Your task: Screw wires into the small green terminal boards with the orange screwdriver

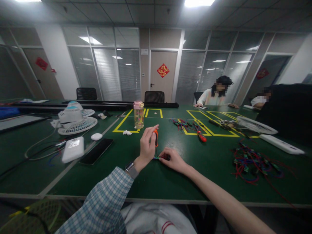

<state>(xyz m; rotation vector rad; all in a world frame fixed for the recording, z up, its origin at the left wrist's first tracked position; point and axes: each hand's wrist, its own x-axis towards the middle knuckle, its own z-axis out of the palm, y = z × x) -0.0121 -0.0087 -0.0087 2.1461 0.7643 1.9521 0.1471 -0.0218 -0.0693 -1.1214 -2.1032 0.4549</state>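
Observation:
My left hand (147, 144) is closed around the orange and black handle of a screwdriver (156, 138). The screwdriver stands nearly upright, its thin shaft reaching down to a small green circuit board (156, 158) on the table. My right hand (173, 159) rests low on the tabletop, thumb and fingers pinched at the board's right edge. A dark piece shows under those fingers, too hidden to name. Most of the board is tiny in view, and where exactly the screwdriver's tip sits is hard to see.
Wired boards lie in a heap (251, 162) at right and a second cluster (181, 124) farther back, near a red-handled tool (201, 136). A bottle (138, 115), phone (96, 151), white power bank (73, 149) and fan (78, 125) stand leftward. A co-worker (215, 92) sits across.

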